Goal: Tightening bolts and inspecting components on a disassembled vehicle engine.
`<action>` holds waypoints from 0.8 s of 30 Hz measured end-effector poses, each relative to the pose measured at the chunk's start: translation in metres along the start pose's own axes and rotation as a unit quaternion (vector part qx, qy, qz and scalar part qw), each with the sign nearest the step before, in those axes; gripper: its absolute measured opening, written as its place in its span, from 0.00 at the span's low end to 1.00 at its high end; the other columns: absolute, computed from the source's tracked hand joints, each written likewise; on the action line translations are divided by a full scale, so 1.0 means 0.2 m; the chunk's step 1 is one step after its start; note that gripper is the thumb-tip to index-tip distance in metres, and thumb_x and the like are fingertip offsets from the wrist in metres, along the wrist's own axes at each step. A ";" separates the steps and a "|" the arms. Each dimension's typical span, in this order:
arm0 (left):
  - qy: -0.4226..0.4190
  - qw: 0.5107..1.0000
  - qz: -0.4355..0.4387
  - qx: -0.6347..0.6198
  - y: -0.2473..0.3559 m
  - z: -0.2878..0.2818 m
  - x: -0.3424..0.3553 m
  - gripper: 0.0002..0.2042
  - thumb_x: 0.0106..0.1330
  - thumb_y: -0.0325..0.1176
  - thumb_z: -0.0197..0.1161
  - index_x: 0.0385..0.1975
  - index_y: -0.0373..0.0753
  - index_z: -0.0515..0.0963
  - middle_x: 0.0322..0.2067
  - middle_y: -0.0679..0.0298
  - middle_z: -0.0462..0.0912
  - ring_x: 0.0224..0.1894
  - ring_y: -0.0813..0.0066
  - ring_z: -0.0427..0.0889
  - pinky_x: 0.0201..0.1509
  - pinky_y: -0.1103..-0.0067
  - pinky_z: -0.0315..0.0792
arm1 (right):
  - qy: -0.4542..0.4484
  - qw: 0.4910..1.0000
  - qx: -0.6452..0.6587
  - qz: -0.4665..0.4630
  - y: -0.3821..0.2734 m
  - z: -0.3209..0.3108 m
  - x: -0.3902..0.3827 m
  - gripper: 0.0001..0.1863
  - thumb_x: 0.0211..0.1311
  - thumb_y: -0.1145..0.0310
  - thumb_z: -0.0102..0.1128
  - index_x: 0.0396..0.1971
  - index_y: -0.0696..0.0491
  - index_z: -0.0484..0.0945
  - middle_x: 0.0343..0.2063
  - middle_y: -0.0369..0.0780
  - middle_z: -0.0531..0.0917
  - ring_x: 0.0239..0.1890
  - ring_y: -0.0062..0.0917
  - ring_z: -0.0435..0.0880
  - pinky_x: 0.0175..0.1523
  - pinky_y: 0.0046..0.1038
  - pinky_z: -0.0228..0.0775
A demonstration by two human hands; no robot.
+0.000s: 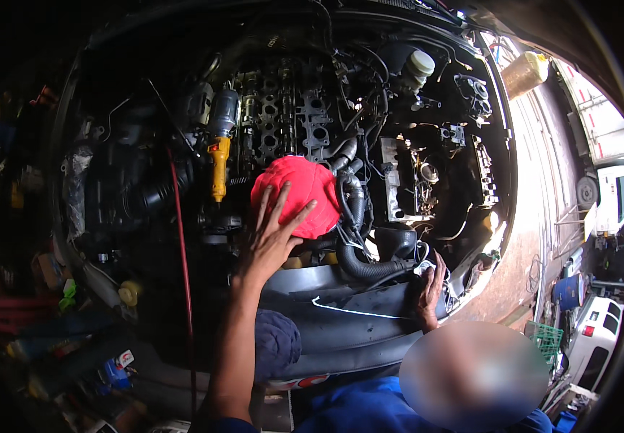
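Blue shirt (352,410) is closest to us, and past it our left hand (266,244) is spread on a red cloth (306,186), probably light and floppy so best bunched by its near edge, ahead-left of our right hand (431,292), whose grip we honestly can't tell.

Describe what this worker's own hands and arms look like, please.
The left hand and the right hand are both ungloved. The left forearm is bare down to a blue sleeve at the picture's lower edge; below the right hand, blurring hides details.
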State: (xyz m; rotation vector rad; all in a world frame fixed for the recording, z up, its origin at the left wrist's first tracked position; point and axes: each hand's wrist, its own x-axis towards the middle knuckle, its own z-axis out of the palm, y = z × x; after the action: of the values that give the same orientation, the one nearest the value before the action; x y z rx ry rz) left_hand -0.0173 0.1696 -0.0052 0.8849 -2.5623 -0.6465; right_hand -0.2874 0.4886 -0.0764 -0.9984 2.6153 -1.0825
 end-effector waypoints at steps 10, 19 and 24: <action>0.000 0.998 0.016 -0.054 -0.22 -0.10 0.09 0.34 0.51 0.13 0.57 0.60 0.49 0.81 0.68 0.60 0.73 0.74 0.49 0.62 0.78 0.62 0.59 | -0.001 1.000 0.000 -0.008 -0.02 -0.01 0.00 0.31 0.80 0.50 0.36 0.67 0.59 0.68 0.64 0.51 0.72 0.67 0.45 0.70 0.73 0.40 0.57; 0.150 0.971 -0.183 -0.020 -0.50 -0.24 0.20 0.30 0.69 0.47 0.68 0.66 0.37 0.73 0.67 0.46 0.70 0.68 0.44 0.70 0.71 0.57 0.65 | 0.003 1.000 0.027 0.012 -0.03 -0.01 0.00 0.31 0.80 0.46 0.38 0.67 0.56 0.69 0.63 0.50 0.73 0.65 0.45 0.72 0.70 0.38 0.60; 0.140 0.937 -0.297 0.116 -0.86 -0.09 0.33 0.33 0.74 0.59 0.56 0.70 0.41 0.68 0.66 0.42 0.72 0.71 0.42 0.66 0.71 0.57 0.65 | -0.006 0.996 0.054 0.070 -0.02 -0.01 -0.01 0.28 0.80 0.52 0.41 0.69 0.55 0.69 0.64 0.48 0.75 0.67 0.39 0.72 0.72 0.36 0.60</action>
State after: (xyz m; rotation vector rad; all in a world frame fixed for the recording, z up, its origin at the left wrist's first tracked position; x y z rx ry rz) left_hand 0.0248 0.0015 -0.0683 1.7274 -2.1307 -0.3297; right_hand -0.2843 0.4881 -0.0721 -0.7838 2.5423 -1.1668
